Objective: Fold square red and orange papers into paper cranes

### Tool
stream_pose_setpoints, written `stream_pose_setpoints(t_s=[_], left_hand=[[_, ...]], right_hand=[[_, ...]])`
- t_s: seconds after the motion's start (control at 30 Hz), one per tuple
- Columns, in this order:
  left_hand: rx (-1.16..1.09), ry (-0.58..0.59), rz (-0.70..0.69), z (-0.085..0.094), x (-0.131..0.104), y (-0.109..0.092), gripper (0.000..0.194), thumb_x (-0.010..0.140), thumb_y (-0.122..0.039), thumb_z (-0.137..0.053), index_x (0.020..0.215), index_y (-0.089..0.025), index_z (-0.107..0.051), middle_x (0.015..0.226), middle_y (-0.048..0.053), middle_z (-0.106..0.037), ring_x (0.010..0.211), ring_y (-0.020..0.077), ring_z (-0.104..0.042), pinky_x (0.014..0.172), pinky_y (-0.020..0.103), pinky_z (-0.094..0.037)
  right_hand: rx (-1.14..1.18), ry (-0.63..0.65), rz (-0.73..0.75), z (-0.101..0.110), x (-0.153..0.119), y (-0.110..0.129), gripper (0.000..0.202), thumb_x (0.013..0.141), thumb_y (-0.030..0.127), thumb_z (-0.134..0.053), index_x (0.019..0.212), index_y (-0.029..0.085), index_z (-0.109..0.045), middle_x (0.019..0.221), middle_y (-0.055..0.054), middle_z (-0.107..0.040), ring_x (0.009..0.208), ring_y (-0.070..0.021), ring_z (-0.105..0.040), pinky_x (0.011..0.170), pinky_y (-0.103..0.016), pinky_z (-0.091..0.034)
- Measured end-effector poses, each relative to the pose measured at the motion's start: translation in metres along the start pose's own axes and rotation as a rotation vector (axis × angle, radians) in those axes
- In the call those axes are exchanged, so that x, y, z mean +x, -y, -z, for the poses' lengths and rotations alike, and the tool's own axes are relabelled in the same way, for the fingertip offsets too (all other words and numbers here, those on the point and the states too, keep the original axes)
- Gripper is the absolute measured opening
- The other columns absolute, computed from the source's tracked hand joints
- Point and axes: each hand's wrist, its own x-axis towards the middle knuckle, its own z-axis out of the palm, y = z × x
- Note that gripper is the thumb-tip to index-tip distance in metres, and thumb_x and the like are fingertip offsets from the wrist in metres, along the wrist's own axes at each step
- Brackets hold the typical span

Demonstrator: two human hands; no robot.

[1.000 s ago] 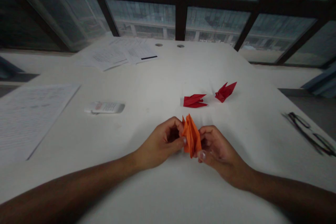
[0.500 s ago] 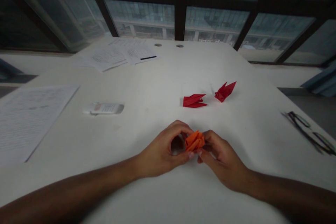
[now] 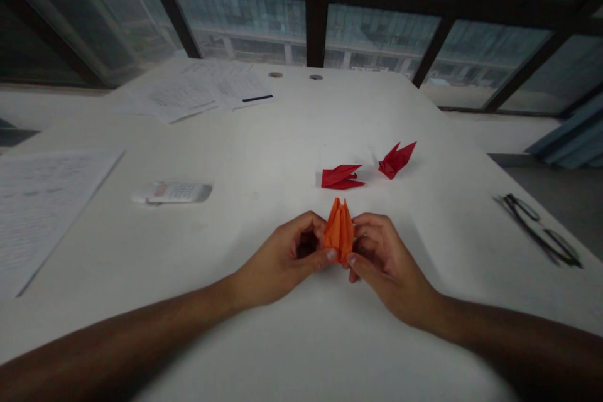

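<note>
Between both hands is an orange folded origami paper (image 3: pixel 338 231), its narrow points directed away from me and its wider end toward me. My left hand (image 3: pixel 293 255) pinches its left side, thumb on the near lower edge and fingers behind. On the right side my right hand (image 3: pixel 387 264) grips it the same way, the thumb at the lower corner. Just beyond lie two red origami pieces: one red folded piece (image 3: pixel 341 177) flat with its points to the right, and another red folded piece (image 3: pixel 396 160) with a raised wing.
A white table (image 3: pixel 264 151) carries everything. Printed sheets (image 3: pixel 188 91) lie at the back left, another printed sheet (image 3: pixel 51 207) at the left. A white packet (image 3: pixel 174 193) sits left of centre, eyeglasses (image 3: pixel 541 229) near the right edge. Windows stand behind.
The orange paper has tipped from pointing toward me in a foreshortened view to showing its long face, points away. Both hands still hold it. The whole view has shifted slightly.
</note>
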Motion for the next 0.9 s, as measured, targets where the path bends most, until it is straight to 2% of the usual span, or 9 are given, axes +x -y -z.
stream_pose_setpoints(t_s=[0.2, 0.33, 0.5, 0.63, 0.8, 0.9], left_hand=[[-0.041, 0.142, -0.053, 0.0005, -0.0026, -0.0068, 0.019, 0.098, -0.032, -0.066, 0.100, -0.015, -0.057, 0.095, 0.005, -0.067, 0.088, 0.0158, -0.063, 0.081, 0.031, -0.049], [-0.055, 0.113, -0.033, -0.0002, -0.0020, -0.0040, 0.020, 0.097, -0.031, -0.068, 0.101, -0.015, -0.058, 0.094, 0.004, -0.066, 0.086, 0.0151, -0.064, 0.080, 0.031, -0.049], [-0.011, 0.045, -0.031, 0.0020, -0.0015, 0.0004, 0.024, 0.095, -0.035, -0.070, 0.096, -0.015, -0.057, 0.088, 0.002, -0.063, 0.079, 0.0136, -0.058, 0.074, 0.029, -0.048], [0.053, 0.036, -0.046, 0.0034, -0.0019, 0.0010, 0.026, 0.096, -0.037, -0.069, 0.102, -0.014, -0.060, 0.090, 0.003, -0.062, 0.081, 0.0150, -0.057, 0.073, 0.029, -0.048], [0.023, 0.093, -0.057, 0.0021, -0.0017, 0.0002, 0.023, 0.096, -0.035, -0.069, 0.105, -0.015, -0.065, 0.095, 0.004, -0.065, 0.087, 0.0164, -0.059, 0.081, 0.030, -0.050], [0.027, 0.147, -0.115, 0.0029, -0.0005, -0.0004, 0.022, 0.097, -0.036, -0.069, 0.102, -0.015, -0.068, 0.093, 0.004, -0.065, 0.086, 0.0161, -0.060, 0.080, 0.028, -0.049]], right_hand=[[-0.018, -0.011, -0.084, -0.0003, 0.0027, -0.0024, 0.027, 0.095, 0.022, -0.066, 0.116, 0.026, -0.050, 0.107, -0.004, -0.068, 0.076, -0.0137, -0.065, 0.067, -0.030, -0.055], [0.001, 0.001, -0.120, 0.0004, 0.0047, -0.0014, 0.023, 0.095, 0.023, -0.066, 0.115, 0.024, -0.053, 0.108, -0.004, -0.069, 0.076, -0.0137, -0.065, 0.067, -0.030, -0.055], [-0.072, 0.063, -0.108, 0.0031, 0.0043, 0.0017, 0.003, 0.099, 0.022, -0.060, 0.100, 0.022, -0.057, 0.089, 0.000, -0.067, 0.075, -0.0140, -0.064, 0.070, -0.031, -0.054], [-0.113, 0.093, -0.059, 0.0034, 0.0033, 0.0051, 0.005, 0.100, 0.026, -0.058, 0.098, 0.022, -0.058, 0.097, -0.002, -0.065, 0.076, -0.0137, -0.063, 0.069, -0.030, -0.053], [-0.109, 0.093, -0.017, 0.0040, 0.0013, 0.0059, 0.015, 0.101, 0.037, -0.061, 0.103, 0.023, -0.058, 0.099, -0.003, -0.064, 0.077, -0.0147, -0.062, 0.068, -0.031, -0.053], [-0.132, 0.101, -0.036, 0.0048, 0.0006, 0.0052, 0.019, 0.099, 0.040, -0.063, 0.102, 0.022, -0.059, 0.095, -0.004, -0.066, 0.080, -0.0164, -0.061, 0.068, -0.031, -0.052]])
